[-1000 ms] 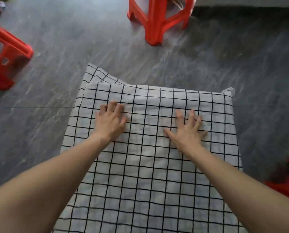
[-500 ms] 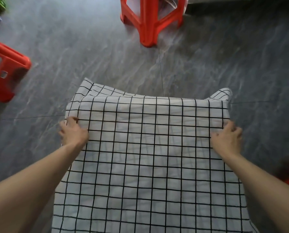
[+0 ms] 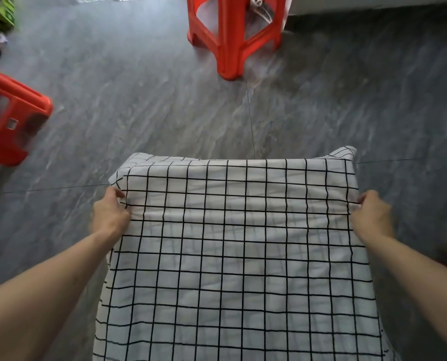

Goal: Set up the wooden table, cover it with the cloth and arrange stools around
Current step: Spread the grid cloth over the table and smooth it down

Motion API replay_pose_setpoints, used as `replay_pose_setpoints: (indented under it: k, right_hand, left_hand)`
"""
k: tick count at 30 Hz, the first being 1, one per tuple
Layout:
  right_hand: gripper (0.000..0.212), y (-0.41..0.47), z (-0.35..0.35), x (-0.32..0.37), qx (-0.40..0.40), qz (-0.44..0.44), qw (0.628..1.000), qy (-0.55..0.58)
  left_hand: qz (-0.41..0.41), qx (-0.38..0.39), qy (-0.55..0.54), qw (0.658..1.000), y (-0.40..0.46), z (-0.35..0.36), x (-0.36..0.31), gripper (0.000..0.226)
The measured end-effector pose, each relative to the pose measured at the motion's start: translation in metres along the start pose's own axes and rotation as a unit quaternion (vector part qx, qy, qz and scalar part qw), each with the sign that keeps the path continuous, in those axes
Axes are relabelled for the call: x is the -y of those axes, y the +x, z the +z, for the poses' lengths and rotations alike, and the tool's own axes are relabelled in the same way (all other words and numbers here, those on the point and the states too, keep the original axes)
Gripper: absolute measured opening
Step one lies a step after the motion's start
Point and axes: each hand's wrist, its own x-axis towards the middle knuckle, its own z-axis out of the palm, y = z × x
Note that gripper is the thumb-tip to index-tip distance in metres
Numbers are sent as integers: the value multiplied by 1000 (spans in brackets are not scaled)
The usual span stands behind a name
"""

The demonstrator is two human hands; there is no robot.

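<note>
Fingers of the left hand are curled over the left edge of the checked cloth, pinching a fold of it, and those of the right hand grip the right edge in the same way, so the fabric is stretched between the two. Both hands sit about level, near the far end of the desk, neither nearer than the other. The cloth covers the desk completely, so no wood shows; its long axis runs away from the person, and its far corners hang a little over the end. Any further tug would go sideways or downward along those side edges, I judge, to square the overhang. Beyond, on the grey floor, one red stool stands ahead and another red stool lies well off to the left, neither yet drawn up to the desk.
</note>
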Motion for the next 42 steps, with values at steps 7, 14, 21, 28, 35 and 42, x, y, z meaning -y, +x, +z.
replay_pose_setpoints:
  k: [7,14,21,28,35,42]
  right_hand:
    - [25,5,-24,35,-41,-100,994,-14]
    - [16,58,-54,92,-105,-115,988,-13]
    - [39,11,-19,83,-22,-157,986,-48]
    - [62,-102,40,50,78,-338,931,-115]
    - [101,-130,56,43,179,-317,922,-129]
    - [70,-127,47,32,93,-238,965,-62]
  left_hand:
    - [63,-30,19,997,5,-24,-29,25]
    - [120,14,57,991,43,-37,-46,23]
    - [174,8,142,974,-3,-7,-26,53]
    - [447,78,195,869,-77,49,14,72]
    - [395,179,216,875,-88,58,30,95]
    - [159,7,-30,987,-83,40,58,54]
